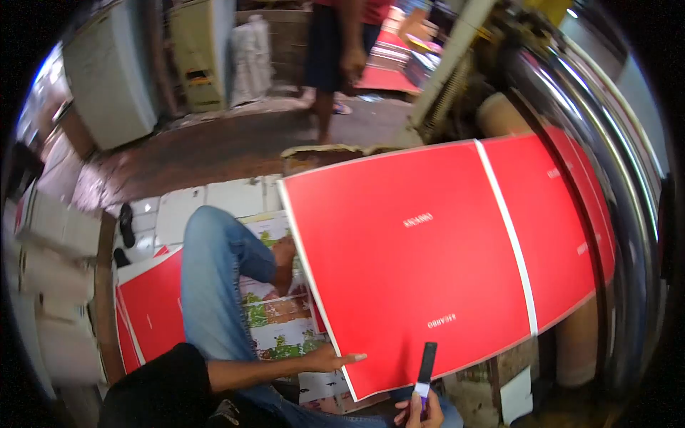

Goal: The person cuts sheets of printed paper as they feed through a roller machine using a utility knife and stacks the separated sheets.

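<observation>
A large red printed sheet [399, 271] with white borders and small white lettering lies slanted in front of me, its far end passing under shiny metal rollers [599, 135]. My left hand [330, 359] pinches the sheet's near left edge, thumb on top and the other fingers at or under the edge. In my right hand [421, 412], below the near edge, is a cutter knife [427, 364] with a long dark blade and a purple handle. Its blade points up over the sheet; whether it touches is unclear.
Other red sheets [153, 307] lie left of my bent knee [214, 242]. Printed sheets with green pictures [275, 321] are under my foot. A person [342, 50] stands across the walkway. Dark shoes [127, 225] sit on the white tiles; pale stacks [61, 285] line the left.
</observation>
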`<action>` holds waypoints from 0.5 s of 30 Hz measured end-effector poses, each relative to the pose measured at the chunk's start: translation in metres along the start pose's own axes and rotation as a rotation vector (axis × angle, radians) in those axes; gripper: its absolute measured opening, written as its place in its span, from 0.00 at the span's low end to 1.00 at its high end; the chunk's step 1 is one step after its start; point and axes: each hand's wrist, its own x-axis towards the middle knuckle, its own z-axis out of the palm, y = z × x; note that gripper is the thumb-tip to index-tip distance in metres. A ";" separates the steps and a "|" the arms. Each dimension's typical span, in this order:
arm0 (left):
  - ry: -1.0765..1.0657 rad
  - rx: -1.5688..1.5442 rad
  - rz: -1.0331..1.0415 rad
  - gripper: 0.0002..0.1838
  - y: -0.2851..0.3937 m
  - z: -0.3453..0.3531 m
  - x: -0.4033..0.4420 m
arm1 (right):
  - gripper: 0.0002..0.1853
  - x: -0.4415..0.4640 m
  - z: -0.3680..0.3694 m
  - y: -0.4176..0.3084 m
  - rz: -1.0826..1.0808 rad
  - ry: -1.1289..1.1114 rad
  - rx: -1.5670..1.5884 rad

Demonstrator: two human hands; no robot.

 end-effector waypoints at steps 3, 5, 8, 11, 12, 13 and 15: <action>0.045 -0.036 0.245 0.28 0.001 0.005 -0.007 | 0.11 0.001 0.000 -0.010 0.025 0.019 0.026; 0.059 -0.055 0.229 0.28 -0.004 0.007 -0.007 | 0.11 0.002 -0.001 -0.016 0.047 0.028 0.010; 0.057 -0.053 0.262 0.29 0.001 0.008 -0.011 | 0.11 0.005 -0.003 -0.015 0.041 0.035 0.043; 0.011 -0.015 0.134 0.29 0.003 0.003 -0.020 | 0.11 0.006 -0.003 -0.025 -0.019 0.005 0.041; 0.020 0.038 0.203 0.30 -0.016 0.008 -0.017 | 0.11 0.005 -0.002 -0.029 -0.029 0.018 0.033; 0.023 0.091 0.272 0.30 -0.027 0.011 -0.016 | 0.11 0.005 -0.006 -0.028 0.011 0.023 0.028; 0.066 0.042 0.266 0.31 -0.009 0.009 -0.028 | 0.11 0.002 -0.006 -0.035 0.002 0.047 0.018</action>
